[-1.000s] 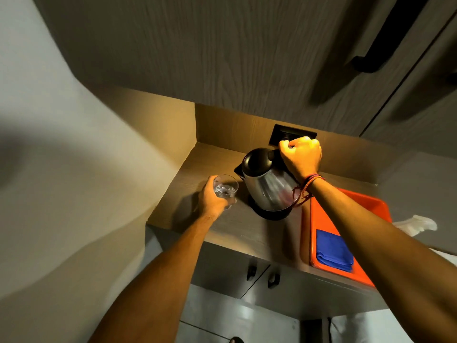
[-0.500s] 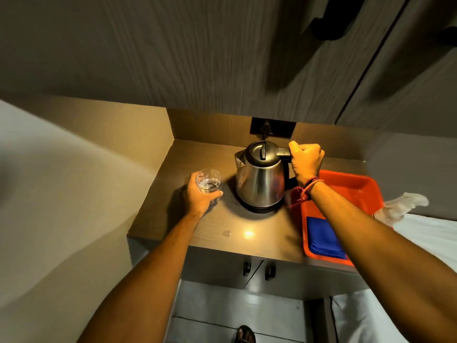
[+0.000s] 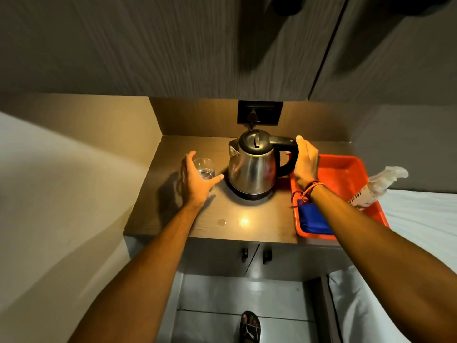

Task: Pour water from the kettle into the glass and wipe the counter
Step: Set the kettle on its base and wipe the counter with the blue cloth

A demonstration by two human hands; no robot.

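Note:
A steel kettle (image 3: 252, 169) with a black lid and handle stands upright on its black base on the brown counter (image 3: 235, 219). My right hand (image 3: 306, 162) is open just right of the handle, fingers spread, not gripping it. A small clear glass (image 3: 204, 168) with a little water stands left of the kettle. My left hand (image 3: 196, 181) is open around its near side, fingers apart, partly hiding it. A folded blue cloth (image 3: 312, 220) lies in the orange tray, partly under my right wrist.
The orange tray (image 3: 346, 172) sits at the counter's right end, with a plastic spray bottle (image 3: 376, 186) leaning on its right rim. A small water spot (image 3: 221, 222) lies near the counter's front edge. A black wall socket (image 3: 259, 112) is behind the kettle. Cabinets hang overhead.
The kettle went from tilted to upright on its base. Both hands have let go: the right opened off the handle, the left opened off the glass.

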